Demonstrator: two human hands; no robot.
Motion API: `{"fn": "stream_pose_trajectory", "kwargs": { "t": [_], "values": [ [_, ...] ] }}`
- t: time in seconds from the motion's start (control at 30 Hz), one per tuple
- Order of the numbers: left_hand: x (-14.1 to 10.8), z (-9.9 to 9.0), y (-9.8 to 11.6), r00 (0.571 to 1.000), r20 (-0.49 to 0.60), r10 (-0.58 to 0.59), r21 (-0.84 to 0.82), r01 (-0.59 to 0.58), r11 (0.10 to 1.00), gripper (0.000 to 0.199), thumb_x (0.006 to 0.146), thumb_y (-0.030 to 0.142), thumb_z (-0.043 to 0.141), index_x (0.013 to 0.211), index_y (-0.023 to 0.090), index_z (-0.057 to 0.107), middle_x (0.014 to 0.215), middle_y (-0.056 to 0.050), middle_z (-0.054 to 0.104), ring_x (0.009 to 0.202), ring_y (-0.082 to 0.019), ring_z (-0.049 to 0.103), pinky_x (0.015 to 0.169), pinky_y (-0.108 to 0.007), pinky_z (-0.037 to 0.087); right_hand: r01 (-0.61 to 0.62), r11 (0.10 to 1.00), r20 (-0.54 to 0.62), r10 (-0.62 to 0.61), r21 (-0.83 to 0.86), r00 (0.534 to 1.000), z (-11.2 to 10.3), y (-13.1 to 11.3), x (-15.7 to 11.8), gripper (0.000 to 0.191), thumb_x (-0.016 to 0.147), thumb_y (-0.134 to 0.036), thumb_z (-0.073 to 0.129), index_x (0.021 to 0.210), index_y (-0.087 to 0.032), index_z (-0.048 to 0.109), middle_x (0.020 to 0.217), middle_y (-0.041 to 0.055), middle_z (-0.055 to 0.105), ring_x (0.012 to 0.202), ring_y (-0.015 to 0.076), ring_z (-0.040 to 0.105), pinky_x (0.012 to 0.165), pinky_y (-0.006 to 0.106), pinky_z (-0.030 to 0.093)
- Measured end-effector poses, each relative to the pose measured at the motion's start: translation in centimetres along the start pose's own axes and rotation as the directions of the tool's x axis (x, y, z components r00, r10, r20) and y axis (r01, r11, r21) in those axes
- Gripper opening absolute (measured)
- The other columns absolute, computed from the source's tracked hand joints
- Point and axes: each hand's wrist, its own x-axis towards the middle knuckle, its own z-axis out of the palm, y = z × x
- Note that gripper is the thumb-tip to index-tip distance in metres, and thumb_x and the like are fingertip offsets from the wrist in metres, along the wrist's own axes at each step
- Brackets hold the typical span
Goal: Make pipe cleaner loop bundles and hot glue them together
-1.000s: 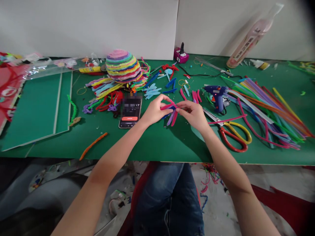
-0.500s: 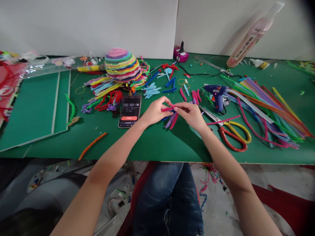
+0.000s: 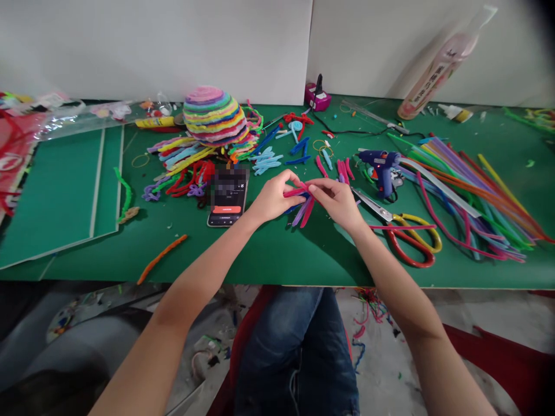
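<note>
My left hand (image 3: 276, 197) and my right hand (image 3: 336, 199) meet above the table, both closed in a pinch on a pink pipe cleaner (image 3: 295, 192). Its long tail (image 3: 403, 227) seems to run under my right wrist and out over the scissors' handles, though the wrist hides the join. Just below my fingertips are short purple, pink and blue pipe cleaner pieces (image 3: 300, 215); whether they are held or lie on the table I cannot tell. Open-bladed scissors (image 3: 392, 218) with one red and one yellow handle lie right of my right hand.
A phone (image 3: 228, 199) lies left of my left hand. Behind it stands a striped pipe cleaner dome (image 3: 214, 118). A blue glue gun (image 3: 381, 164), long pipe cleaners (image 3: 468, 185) and a tilted pink bottle (image 3: 442, 69) are to the right. Light-blue cut pieces (image 3: 266, 160) lie mid-table.
The pink pipe cleaner's tail by my right wrist has swung downward and reaches further right, across the scissors' handles. Both hands keep their pinch in nearly the same place.
</note>
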Motion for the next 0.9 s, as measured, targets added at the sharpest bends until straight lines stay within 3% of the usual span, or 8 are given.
{"fn": "stream_pose_trajectory", "kwargs": {
  "t": [0.13,0.23,0.37,0.43,0.53,0.63,0.73,0.9],
  "values": [
    [0.2,0.1,-0.5,0.995,-0.099,-0.009,-0.038,0.005,0.999,0.028,0.071,0.018,0.071,0.084,0.022,0.046,0.058,0.006,0.062,0.044,-0.008,0.052,0.044,-0.022,0.036,-0.026,0.998,-0.098,0.032,0.064,0.995,-0.2,0.2,0.2,0.043,0.083,-0.061,0.055,0.09,-0.022,0.071,0.069,0.0004,0.061,0.062,0.0111,0.053,0.056,0.026,0.043],
    [0.4,0.3,-1.0,0.992,-0.126,0.02,-0.072,-0.029,0.997,0.029,0.07,0.019,0.072,0.085,0.022,0.047,0.058,0.006,0.062,0.042,-0.007,0.051,0.043,-0.021,0.035,-0.018,0.998,-0.081,0.022,0.055,0.997,-0.2,0.1,0.2,0.045,0.081,-0.063,0.056,0.087,-0.021,0.071,0.067,-0.0002,0.06,0.06,0.0105,0.051,0.055,0.026,0.043],
    [0.3,0.5,-1.0,0.996,-0.09,0.009,-0.063,-0.015,0.998,0.027,0.072,0.02,0.071,0.084,0.022,0.047,0.053,0.008,0.056,0.04,-0.007,0.047,0.042,-0.021,0.032,0.037,0.999,0.004,-0.038,0.021,0.999,0.0,-0.2,0.0,0.035,0.081,-0.053,0.062,0.087,-0.02,0.07,0.071,0.0005,0.064,0.062,0.0105,0.053,0.054,0.025,0.041],
    [0.2,0.6,-0.8,0.998,-0.06,0.004,-0.045,-0.006,0.999,0.027,0.072,0.02,0.071,0.087,0.021,0.048,0.056,0.007,0.058,0.045,-0.008,0.052,0.045,-0.021,0.037,0.052,0.999,-0.007,-0.052,-0.001,0.999,0.2,-0.2,0.0,0.027,0.081,-0.045,0.063,0.086,-0.019,0.069,0.072,0.0007,0.064,0.063,0.0108,0.054,0.055,0.025,0.042],
    [0.1,0.8,-0.6,0.99,-0.094,0.103,-0.002,-0.104,0.995,0.032,0.073,0.024,0.072,0.094,0.021,0.049,0.08,0.001,0.067,0.071,-0.013,0.067,0.062,-0.024,0.051,0.044,0.999,-0.044,-0.045,-0.027,0.998,0.3,0.1,0.0,0.02,0.081,-0.038,0.063,0.083,-0.018,0.067,0.07,0.0004,0.063,0.063,0.0107,0.054,0.055,0.025,0.041],
    [0.2,1.0,-0.6,0.954,-0.199,0.222,0.049,-0.217,0.975,0.026,0.082,0.032,0.065,0.101,0.021,0.05,0.102,-0.005,0.067,0.097,-0.015,0.067,0.077,-0.026,0.054,0.032,0.999,-0.056,-0.034,-0.034,0.998,0.3,0.2,0.0,0.02,0.081,-0.038,0.062,0.082,-0.018,0.065,0.07,0.0004,0.063,0.064,0.011,0.053,0.055,0.025,0.04],
    [0.1,1.1,-0.4,0.932,-0.233,0.277,0.116,-0.256,0.96,0.018,0.09,0.034,0.055,0.101,0.02,0.053,0.101,-0.005,0.067,0.095,-0.014,0.067,0.077,-0.024,0.054,0.031,0.999,-0.052,-0.032,-0.031,0.998,0.2,0.2,0.1,0.021,0.081,-0.04,0.062,0.081,-0.018,0.063,0.07,0.0001,0.061,0.064,0.0112,0.053,0.056,0.026,0.041],
    [-0.4,1.0,0.5,0.87,-0.234,0.434,0.342,-0.344,0.874,0.01,0.091,0.024,0.053,0.094,0.019,0.062,0.1,-0.005,0.068,0.094,-0.014,0.065,0.075,-0.025,0.055,0.035,0.999,-0.045,-0.037,-0.029,0.998,0.2,0.2,0.1,0.023,0.082,-0.042,0.061,0.08,-0.02,0.06,0.067,-0.001,0.057,0.062,0.0109,0.052,0.054,0.025,0.038]
  ]
}}
